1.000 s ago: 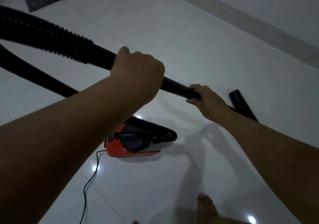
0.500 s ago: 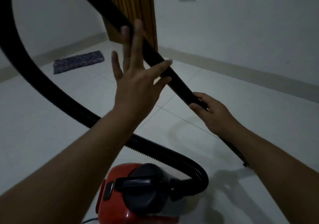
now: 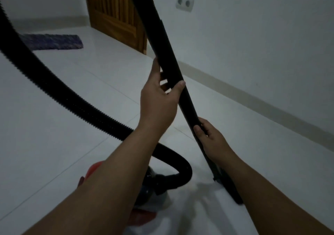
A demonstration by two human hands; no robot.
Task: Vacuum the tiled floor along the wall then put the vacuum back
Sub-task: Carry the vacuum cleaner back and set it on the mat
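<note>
A black vacuum wand (image 3: 163, 41) runs steeply from the top of the view down to a nozzle (image 3: 228, 184) near the white tiled floor (image 3: 54, 144). My left hand (image 3: 159, 97) is wrapped around the wand's middle. My right hand (image 3: 210, 140) grips the wand lower down. The ribbed black hose (image 3: 59, 88) curves from the left edge to the red and black vacuum body (image 3: 150, 186), which sits on the floor mostly hidden behind my left forearm.
A white wall with a grey skirting strip (image 3: 262, 106) runs along the right. A wooden door (image 3: 117, 12) stands at the back, with a double wall socket (image 3: 184, 3) beside it. A dark blue mat (image 3: 52, 42) lies on the floor at the back left.
The wand has swung up from nearly level to steep. My left hand let go, spread its fingers, and has closed on the wand again higher up. My right hand kept its hold.
</note>
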